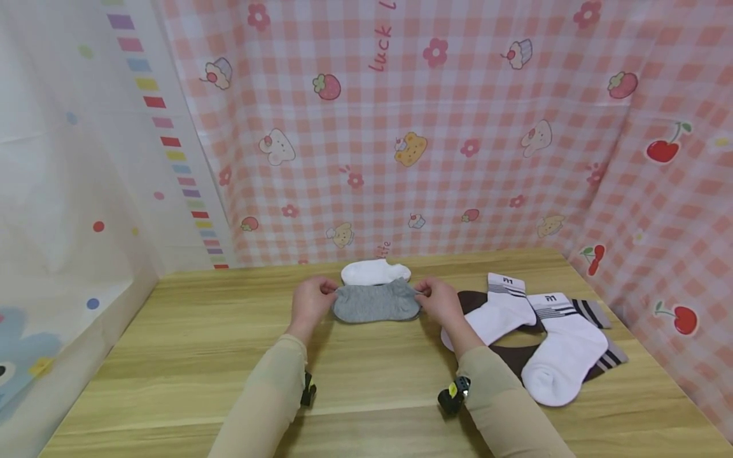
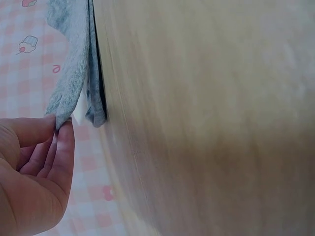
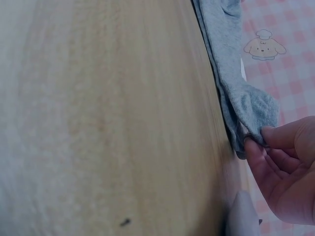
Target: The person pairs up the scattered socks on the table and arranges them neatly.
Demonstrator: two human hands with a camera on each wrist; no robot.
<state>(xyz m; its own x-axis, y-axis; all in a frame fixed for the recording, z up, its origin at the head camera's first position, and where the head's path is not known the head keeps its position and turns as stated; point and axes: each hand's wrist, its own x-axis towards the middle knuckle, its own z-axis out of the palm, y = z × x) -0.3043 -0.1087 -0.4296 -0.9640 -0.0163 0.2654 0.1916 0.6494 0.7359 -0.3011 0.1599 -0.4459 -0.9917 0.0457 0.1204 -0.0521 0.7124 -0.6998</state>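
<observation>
The left hand (image 1: 312, 302) has its grip closed to a pinch, thumb against fingertips, on the 9 o'clock end of the grey sock (image 1: 375, 304). The right hand (image 1: 441, 302) pinches the 3 o'clock end in the same way.

The sock is low-cut, plain heathered grey, toe toward 9 o'clock, with a gathered opening near 1 o'clock. It is at the middle of the far part of the worktop (image 1: 229, 356). The wrist views show two grey layers, the upper one raised from the lower at the pinched ends; whether they are two socks I cannot tell.

Just beyond, at 12 o'clock, is one white low sock (image 1: 366, 273). Between 3 and 4 o'clock lie two white tall socks (image 1: 564, 350), each with dark stripes and a small dark cuff mark, too small to read surely. Under them are dark brown socks (image 1: 512, 357), with two grey, black-striped cuffs showing.

Two beige sleeves (image 1: 266, 397) each bear one black camera (image 1: 454, 395).

At 12 o'clock, the pink checked cloth (image 1: 366, 114) reads "Luck L", cut off at the top; lower down, "life" is partly hidden.
</observation>
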